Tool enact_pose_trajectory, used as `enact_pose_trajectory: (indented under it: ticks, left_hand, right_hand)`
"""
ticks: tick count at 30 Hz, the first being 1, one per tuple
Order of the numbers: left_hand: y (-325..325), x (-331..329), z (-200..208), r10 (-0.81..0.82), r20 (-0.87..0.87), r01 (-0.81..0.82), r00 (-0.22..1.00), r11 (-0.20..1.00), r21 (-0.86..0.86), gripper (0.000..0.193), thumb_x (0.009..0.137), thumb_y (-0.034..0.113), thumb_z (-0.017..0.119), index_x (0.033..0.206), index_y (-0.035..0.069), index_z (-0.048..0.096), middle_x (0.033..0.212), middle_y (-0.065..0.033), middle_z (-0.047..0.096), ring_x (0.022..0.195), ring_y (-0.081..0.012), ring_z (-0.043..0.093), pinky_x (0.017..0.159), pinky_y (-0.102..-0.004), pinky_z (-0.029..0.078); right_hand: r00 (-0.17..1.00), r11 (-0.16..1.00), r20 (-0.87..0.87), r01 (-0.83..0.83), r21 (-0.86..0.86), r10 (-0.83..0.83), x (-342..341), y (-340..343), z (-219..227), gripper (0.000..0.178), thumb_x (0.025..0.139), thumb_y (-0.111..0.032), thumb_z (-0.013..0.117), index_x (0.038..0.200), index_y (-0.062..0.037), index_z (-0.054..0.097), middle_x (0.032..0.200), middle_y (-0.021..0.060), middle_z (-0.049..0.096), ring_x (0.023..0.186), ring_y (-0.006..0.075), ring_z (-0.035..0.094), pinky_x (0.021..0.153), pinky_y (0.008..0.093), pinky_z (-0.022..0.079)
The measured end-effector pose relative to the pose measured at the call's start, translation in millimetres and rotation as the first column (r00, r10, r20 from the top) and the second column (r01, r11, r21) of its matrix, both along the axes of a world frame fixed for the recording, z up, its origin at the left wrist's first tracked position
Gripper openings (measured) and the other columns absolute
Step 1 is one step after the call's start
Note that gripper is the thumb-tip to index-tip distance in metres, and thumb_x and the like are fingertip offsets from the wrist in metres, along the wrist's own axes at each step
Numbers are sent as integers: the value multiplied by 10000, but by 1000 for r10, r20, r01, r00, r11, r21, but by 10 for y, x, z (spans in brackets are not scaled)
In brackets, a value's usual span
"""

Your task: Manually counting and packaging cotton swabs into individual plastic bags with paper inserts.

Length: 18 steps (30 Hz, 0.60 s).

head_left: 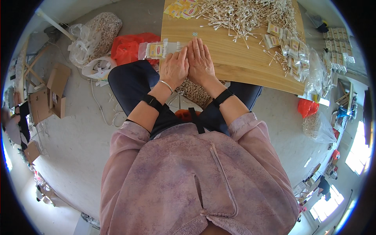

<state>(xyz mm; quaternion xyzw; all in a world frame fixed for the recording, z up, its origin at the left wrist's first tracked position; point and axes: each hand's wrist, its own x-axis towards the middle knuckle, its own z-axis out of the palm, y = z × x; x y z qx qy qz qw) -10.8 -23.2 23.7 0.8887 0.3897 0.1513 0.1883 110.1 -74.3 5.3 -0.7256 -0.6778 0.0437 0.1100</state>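
Both my hands are side by side at the table's near edge, almost touching. My right hand (201, 62) lies flat, fingers stretched forward and close together. My left hand (175, 70) is beside it, fingers extended low over the table, thumb side toward the right hand. White cotton swabs (181, 46) show just beyond the left fingertips; whatever else is under the palms is hidden. To the left, a clear packet of cotton swabs (156, 50) with a yellow label lies at the table's left edge, close to my left hand.
A large heap of loose swabs (246, 17) covers the far side of the wooden table (235, 70). Yellow cards (182, 8) lie far left, filled packets (295, 51) at right. Beside the table are a red bag (131, 49) and a swab-filled sack (103, 31); more swabs (194, 94) sit below the near edge.
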Motion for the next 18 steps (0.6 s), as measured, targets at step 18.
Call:
enact_pose_trajectory:
  ticks: [18]
  left_hand:
    - [77, 75, 48, -10, -117, -2, 993, 994, -108, 485, 891, 161, 465, 1356, 66, 364, 1007, -181, 646, 871, -353, 612, 812, -438, 470]
  right_hand:
    - [999, 1000, 37, -8, 6, 8, 2, -4, -4, 679, 878, -308, 430, 1417, 58, 238, 1500, 238, 180, 1414, 347, 147, 1153, 427, 98]
